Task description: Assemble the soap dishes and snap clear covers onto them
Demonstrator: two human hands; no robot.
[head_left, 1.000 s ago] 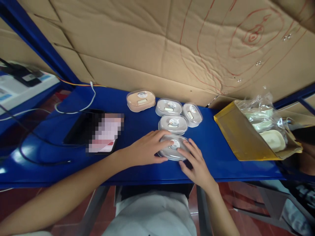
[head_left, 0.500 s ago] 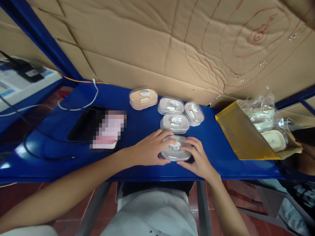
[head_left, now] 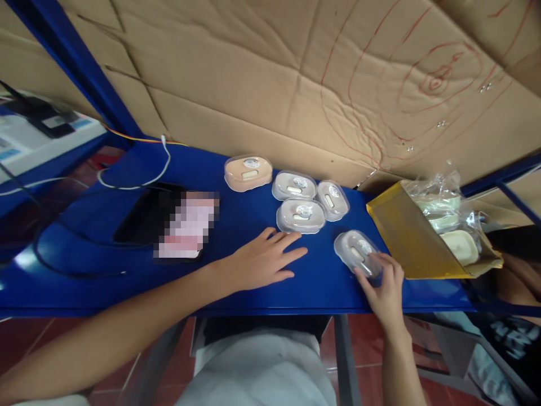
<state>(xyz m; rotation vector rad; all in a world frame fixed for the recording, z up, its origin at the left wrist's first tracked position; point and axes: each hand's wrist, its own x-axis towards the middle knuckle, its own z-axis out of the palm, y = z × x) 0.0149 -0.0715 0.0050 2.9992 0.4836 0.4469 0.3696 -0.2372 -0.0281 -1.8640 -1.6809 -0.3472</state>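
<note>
My right hand (head_left: 384, 285) grips the near end of a small grey oval box with a clear lid (head_left: 358, 254), thumb on one side and fingers on the other. The box lies tilted in direction near the cardboard carton. My left hand (head_left: 264, 262) is empty, its fingers spread over the blue table. Just beyond its fingertips sits another grey lidded box (head_left: 301, 215). Two more like it, a grey box (head_left: 295, 185) and one turned lengthwise (head_left: 333, 200), touch or nearly touch it. Further left stands a peach-coloured lidded box (head_left: 248, 173).
An open yellow-edged carton (head_left: 391, 231) on the right holds plastic-wrapped pale green boxes and a cream one (head_left: 460, 248). A phone with a blurred screen (head_left: 188, 225) and a black object lie left, near a white cable (head_left: 127, 186). A cardboard wall (head_left: 232, 84) rises behind the blue table (head_left: 321, 293).
The grey box that was between both hands has moved right in my right hand and turned. My left hand has let go of it and its fingers have spread.
</note>
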